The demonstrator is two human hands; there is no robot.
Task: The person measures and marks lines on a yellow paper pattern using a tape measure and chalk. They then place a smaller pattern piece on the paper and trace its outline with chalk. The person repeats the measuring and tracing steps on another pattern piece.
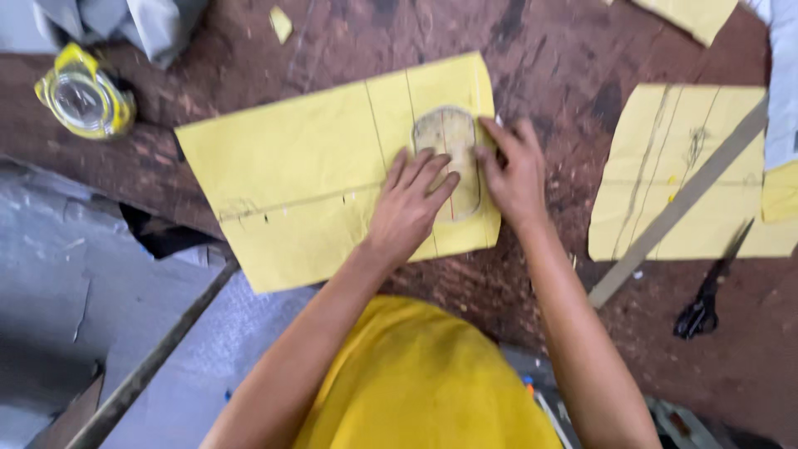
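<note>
A large yellow sheet with pencil lines lies on the worn dark-brown worktable. On the sheet's right part rests a tan oval sole-shaped template. My left hand lies flat with its fingers spread, pressing on the template's left side. My right hand is against the template's right edge, fingers curled; something thin and pale sticks out at its fingertips, too blurred to tell what it is.
A second yellow sheet lies to the right, with a long grey ruler lying diagonally across it and black scissors below. A yellow-rimmed roll of clear tape sits at the far left. More yellow scraps lie along the top edge.
</note>
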